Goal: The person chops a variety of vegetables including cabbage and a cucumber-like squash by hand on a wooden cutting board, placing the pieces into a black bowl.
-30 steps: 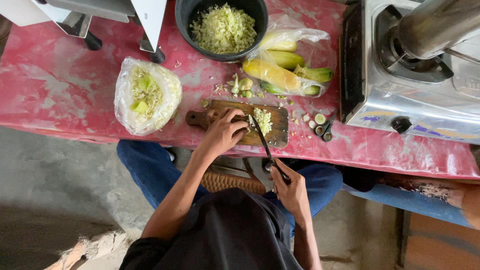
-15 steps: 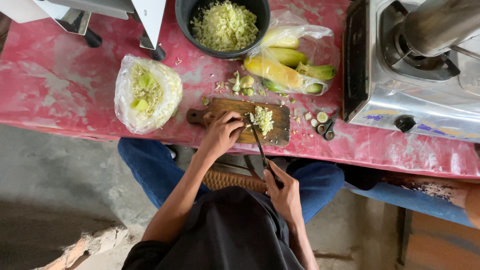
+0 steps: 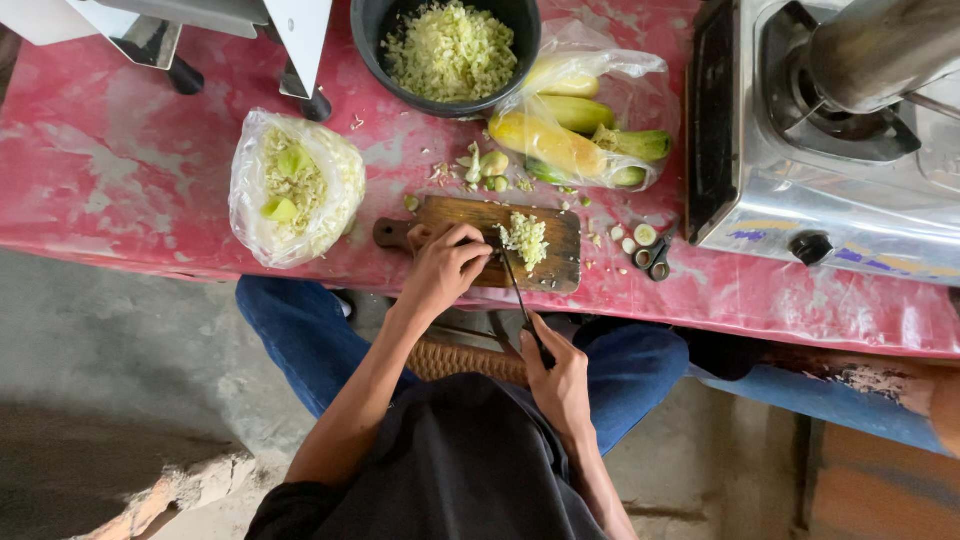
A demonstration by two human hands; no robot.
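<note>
- The right hand [image 3: 560, 380] is closed around the dark handle of a knife [image 3: 522, 300], whose blade tip rests on the cutting board [image 3: 470, 215] at the edge of a small heap of chopped vegetable [image 3: 524, 238].
- The left hand [image 3: 440, 268] lies curled on the board just left of the blade, fingertips pressed down beside the heap; whether it pins a piece under them cannot be told.
- The wooden board sits near the front edge of the red counter [image 3: 130, 170], its handle pointing left.
- A black bowl [image 3: 372, 40] at the back holds a full mound of finely chopped pale green vegetable.
- A clear plastic bag [image 3: 640, 100] just right of the bowl lies open on its side, holding several whole yellow and green vegetables [image 3: 545, 142].
- Another clear bag [image 3: 295, 190] to the left of the board is packed with pale shreds and a few green chunks.
- Loose trimmings [image 3: 485, 165] lie between the bowl and the board.
- Small cut rounds [image 3: 638, 242] lie right of the board.
- A steel gas stove [image 3: 800, 200] stands at the right, with a metal pot [image 3: 880, 45] on its burner.
</note>
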